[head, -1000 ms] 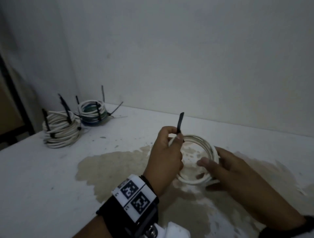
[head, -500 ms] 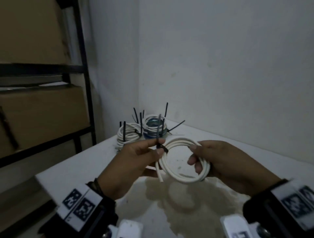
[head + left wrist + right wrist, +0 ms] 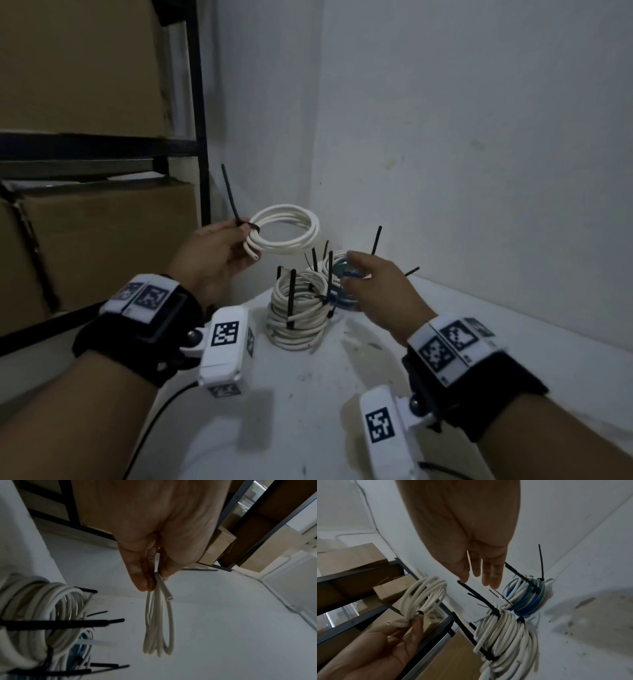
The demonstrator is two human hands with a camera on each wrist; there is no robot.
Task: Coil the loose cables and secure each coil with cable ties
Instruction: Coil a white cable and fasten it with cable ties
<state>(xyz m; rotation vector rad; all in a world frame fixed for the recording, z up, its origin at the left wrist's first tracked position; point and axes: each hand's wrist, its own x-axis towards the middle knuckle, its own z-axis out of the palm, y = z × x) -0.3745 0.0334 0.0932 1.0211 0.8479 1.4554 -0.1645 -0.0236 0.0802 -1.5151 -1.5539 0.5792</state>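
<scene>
Shelving [image 3: 197,102] of dark metal stands beyond the left hand [image 3: 209,260], its bays filled with cardboard boxes [image 3: 102,240]. White walls [image 3: 462,137] meet in a corner past both sets of fingertips, and the white table [image 3: 513,370] below them carries a brownish stain [image 3: 599,612] off to the right of the right hand [image 3: 380,291].

Two finished bundles sit on the table under and just past the right fingers. The nearer is a tall stack of white coils [image 3: 298,315], bound by black cable ties [image 3: 292,294] whose tails stand straight up. Behind it, touching or nearly so, lies a blue-and-white coil [image 3: 342,284], also tied, with one long tail [image 3: 376,240] rising beside the fingertips. These upright tails crowd the space directly beneath the right hand.

The left hand is raised above and to the left of the stack, palm turned inward, thumb and fingers [image 3: 142,574] pinching a small white coil [image 3: 284,231] at the spot where a black tie [image 3: 236,202] wraps it; the coil hangs clear of the table, its cut end [image 3: 169,598] poking out by the fingertips, the tie's tail pointing up past the thumb.

The right hand reaches forward over the blue-and-white coil, fingers [image 3: 493,577] extended and slightly spread, gripping nothing; whether the tips touch that coil I cannot tell.
</scene>
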